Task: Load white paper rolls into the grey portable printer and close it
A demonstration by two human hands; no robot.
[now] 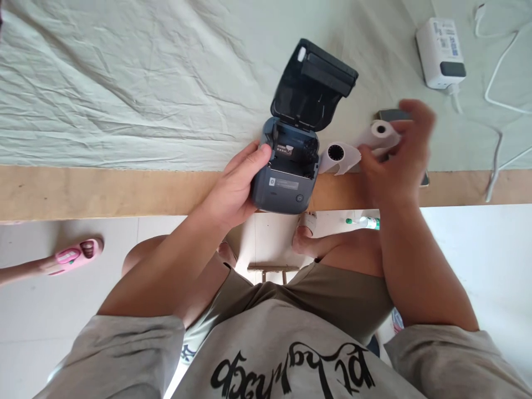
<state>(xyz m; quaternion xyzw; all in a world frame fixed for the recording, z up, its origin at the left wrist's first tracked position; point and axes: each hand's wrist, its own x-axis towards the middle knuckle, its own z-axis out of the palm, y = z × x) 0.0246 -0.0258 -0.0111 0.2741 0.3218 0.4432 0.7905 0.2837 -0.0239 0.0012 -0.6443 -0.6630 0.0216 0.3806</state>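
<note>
My left hand [239, 185] grips the left side of a small dark label printer [285, 191], thumb on its upper edge. The printer's lid [313, 83] stands open and its paper bay shows no roll inside. Close against its right side stands a white paper roll [338, 158] with a dark core and a loose end. My right hand [401, 155], slightly blurred, has its thumb and fingers around a second white paper roll [379, 136], index finger raised. A dark flat object [393, 114] lies partly hidden behind that hand.
A pale green cloth [145, 83] covers the table, whose wooden edge [103, 191] runs in front of me. At the upper right are a white power adapter [440, 52] and a white cable [494, 77]. Below are a bottle [369, 223] and another person's foot in a pink slipper [78, 255].
</note>
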